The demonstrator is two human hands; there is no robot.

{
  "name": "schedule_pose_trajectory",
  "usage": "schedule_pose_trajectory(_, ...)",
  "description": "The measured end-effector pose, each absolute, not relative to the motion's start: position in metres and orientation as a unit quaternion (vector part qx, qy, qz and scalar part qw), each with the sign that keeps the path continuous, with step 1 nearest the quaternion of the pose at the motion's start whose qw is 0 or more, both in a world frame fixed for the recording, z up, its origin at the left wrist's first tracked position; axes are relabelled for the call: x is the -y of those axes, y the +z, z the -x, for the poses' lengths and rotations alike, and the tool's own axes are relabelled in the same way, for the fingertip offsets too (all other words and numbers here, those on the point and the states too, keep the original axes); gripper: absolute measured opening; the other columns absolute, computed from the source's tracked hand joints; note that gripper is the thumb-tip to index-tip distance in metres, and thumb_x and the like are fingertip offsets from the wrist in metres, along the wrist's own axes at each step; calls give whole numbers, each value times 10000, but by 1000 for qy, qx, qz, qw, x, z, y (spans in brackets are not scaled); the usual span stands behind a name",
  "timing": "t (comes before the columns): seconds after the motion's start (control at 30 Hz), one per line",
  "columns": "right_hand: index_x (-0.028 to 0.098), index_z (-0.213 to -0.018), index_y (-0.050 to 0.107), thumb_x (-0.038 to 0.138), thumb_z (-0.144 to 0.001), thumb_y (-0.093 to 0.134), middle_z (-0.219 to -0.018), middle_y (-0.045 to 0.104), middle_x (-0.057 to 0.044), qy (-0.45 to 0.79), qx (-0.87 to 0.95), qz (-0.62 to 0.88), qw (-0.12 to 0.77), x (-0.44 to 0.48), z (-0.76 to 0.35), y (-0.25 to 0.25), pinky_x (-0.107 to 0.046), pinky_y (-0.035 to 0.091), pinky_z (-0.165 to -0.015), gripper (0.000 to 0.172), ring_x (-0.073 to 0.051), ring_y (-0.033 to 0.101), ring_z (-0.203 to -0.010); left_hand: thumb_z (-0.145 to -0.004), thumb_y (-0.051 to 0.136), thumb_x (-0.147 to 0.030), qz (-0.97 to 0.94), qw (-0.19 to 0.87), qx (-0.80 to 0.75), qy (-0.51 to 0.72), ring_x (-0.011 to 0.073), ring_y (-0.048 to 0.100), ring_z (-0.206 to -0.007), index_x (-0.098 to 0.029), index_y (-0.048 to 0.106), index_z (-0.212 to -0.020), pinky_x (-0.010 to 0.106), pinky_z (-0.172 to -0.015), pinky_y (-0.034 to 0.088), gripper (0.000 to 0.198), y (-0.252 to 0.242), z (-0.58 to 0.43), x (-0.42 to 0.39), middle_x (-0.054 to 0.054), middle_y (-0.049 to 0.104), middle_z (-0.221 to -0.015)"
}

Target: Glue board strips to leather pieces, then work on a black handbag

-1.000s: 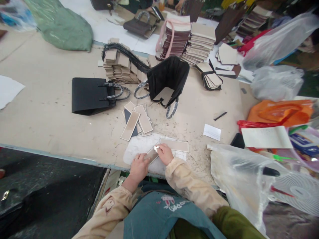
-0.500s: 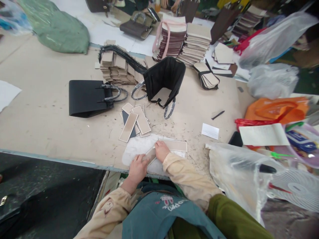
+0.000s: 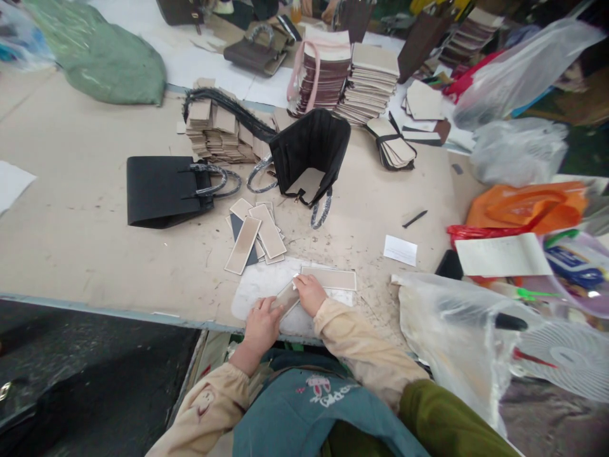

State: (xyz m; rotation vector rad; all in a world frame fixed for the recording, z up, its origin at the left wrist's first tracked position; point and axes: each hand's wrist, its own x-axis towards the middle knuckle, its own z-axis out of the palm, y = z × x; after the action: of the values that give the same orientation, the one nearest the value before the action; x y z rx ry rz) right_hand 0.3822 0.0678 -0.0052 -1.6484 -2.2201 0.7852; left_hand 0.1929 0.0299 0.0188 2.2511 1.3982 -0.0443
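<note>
My left hand pins the near end of a narrow tan strip on a pale work mat at the table's front edge. My right hand is closed on a small white wad at the strip's far end. Just right of it a second tan strip lies flat. A loose pile of similar strips lies behind the mat. Further back an open black bag stands, and a flat black bag lies to its left.
Stacks of card pieces and taller stacks fill the back. A green sack lies far left. At the right are clear plastic bags, an orange bag, a white card and a black stick.
My right hand with the white wad slid a little along the strip. The view drifted slightly; my left hand keeps holding the strip's near end.
</note>
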Motion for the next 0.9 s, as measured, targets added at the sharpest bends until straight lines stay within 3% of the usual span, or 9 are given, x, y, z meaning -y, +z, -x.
schedule_pose_trajectory(0.13,141,-942,667,15,-759,477,-949,637,-108,286,748,579,154,-77,-384,-9,-340,425,-860,292,-200,537,-893,-819,470,-154,-828,237,-508,-13,252,409,-1097,-246,634,-1082,395,-895,401,323,17,-192,-30,90,495,-1205)
schedule_pose_trajectory(0.47,157,-1150,592,159,-879,364,-1075,606,-127,255,621,683,287,-43,-425,1,-380,439,-911,354,-209,542,-1021,-788,505,-144,-815,254,-521,7,241,427,-1107,-218,588,-1111,398,-931,384,341,13,-192,-30,87,508,-1211)
schedule_pose_trajectory(0.7,167,-1028,648,91,-800,443,-977,604,-102,297,644,651,273,-24,-412,-9,-336,462,-860,316,-190,557,-941,-751,556,-160,-806,253,-534,35,241,444,-1089,-161,487,-1191,388,-948,370,446,6,-193,-32,108,531,-1161)
schedule_pose_trajectory(0.9,166,-864,688,80,-757,499,-868,620,-74,345,639,641,249,-28,-399,-9,-306,461,-806,233,-180,562,-848,-751,574,-186,-799,212,-563,-12,263,449,-1067,-149,477,-1201,373,-889,391,462,11,-197,-31,117,520,-1166)
